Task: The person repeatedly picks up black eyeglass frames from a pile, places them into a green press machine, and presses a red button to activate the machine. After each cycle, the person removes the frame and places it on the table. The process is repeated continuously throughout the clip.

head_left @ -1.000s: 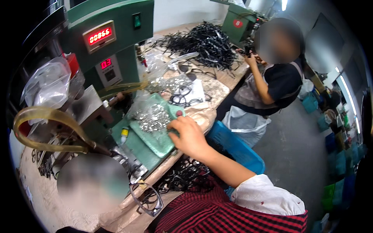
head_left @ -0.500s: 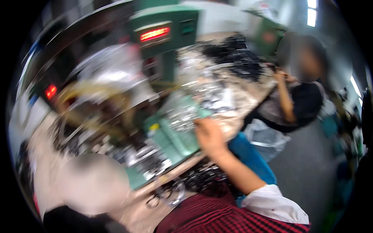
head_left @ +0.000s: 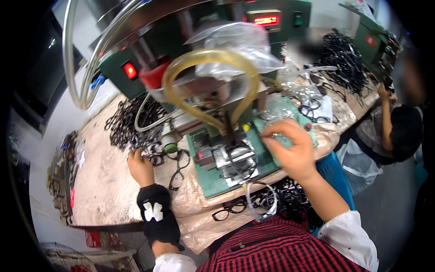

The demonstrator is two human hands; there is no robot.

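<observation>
My left hand (head_left: 140,167), with a black sleeve guard on the wrist, rests on the table and touches black eyeglass frames (head_left: 156,154) at the edge of a heap. My right hand (head_left: 290,149) hovers with curled fingers over a green tray (head_left: 299,119) of small clear parts; whether it pinches one I cannot tell. Between my hands stands a green press machine (head_left: 226,158) with one black eyeglass frame (head_left: 240,159) lying on its metal fixture. A yellow hose (head_left: 204,61) loops above it.
A heap of black frames (head_left: 129,122) lies at the left, and more frames (head_left: 272,201) sit in my lap area. Another person (head_left: 403,122) works at the right beside a big pile of frames (head_left: 344,63). A red display (head_left: 266,20) glows on the machine behind.
The view has swung left and down. My right hand stays by the green tray. My left hand has come into view on the frames at the left.
</observation>
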